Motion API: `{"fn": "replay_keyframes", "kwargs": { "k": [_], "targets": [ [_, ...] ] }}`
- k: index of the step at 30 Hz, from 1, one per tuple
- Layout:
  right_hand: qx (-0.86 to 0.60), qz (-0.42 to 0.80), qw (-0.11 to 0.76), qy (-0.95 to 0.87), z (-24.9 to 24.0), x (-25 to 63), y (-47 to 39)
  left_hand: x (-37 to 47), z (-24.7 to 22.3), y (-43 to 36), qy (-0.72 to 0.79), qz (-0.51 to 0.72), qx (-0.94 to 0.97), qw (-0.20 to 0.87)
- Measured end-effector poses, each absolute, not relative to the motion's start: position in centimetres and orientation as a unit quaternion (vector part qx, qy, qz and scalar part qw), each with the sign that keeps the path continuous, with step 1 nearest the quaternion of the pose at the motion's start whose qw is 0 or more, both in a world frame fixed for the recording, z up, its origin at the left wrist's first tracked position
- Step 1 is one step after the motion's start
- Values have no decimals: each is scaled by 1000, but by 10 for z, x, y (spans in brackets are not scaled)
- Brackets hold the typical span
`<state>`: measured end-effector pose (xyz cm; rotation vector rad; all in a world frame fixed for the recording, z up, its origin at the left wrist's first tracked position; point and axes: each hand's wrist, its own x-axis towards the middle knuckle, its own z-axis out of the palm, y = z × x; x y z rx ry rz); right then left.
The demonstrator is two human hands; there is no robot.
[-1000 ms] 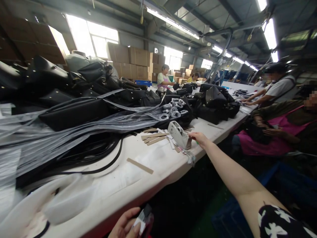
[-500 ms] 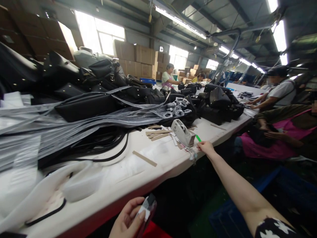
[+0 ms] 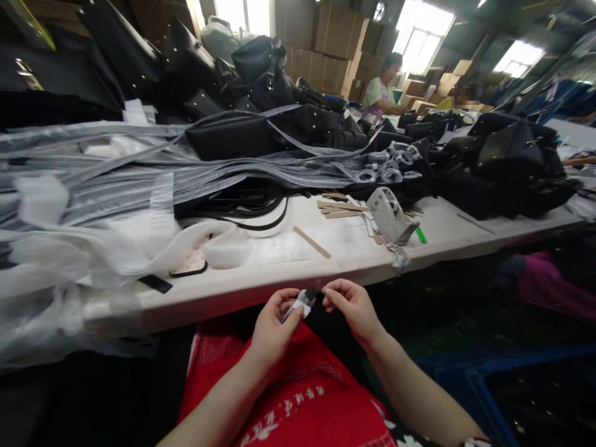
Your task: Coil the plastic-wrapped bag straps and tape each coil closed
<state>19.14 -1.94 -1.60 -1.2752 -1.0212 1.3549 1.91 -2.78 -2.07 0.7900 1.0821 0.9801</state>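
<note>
Over the red cloth apron (image 3: 298, 397), the right hand (image 3: 354, 308), back from the grey tape dispenser (image 3: 385, 212), nears, fingertips pressed together, the small black-and-grey piece (image 3: 306, 300) pinched by the left hand (image 3: 274, 323), engaging both.

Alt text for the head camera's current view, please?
A person's left hand holds a small dark-tipped item, the right hand beside it, above red cloth. Ahead, a white table carries a tape dispenser, cardboard strips and black bags.

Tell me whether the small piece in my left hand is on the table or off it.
Off: your left hand holds the small piece in front of the table, with the red apron below it.
</note>
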Motion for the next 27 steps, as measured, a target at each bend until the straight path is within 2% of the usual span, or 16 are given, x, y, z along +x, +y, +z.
{"fn": "replay_keyframes", "kwargs": {
  "k": [18, 27],
  "targets": [
    [-513, 647, 375, -422, -21, 164, -35, 10, -21, -36, 475, 472, 375, 641],
    [-464, 709, 390, -361, -33, 150, -28, 4, -28, -31, 552, 437, 364, 610]
  ]
}}
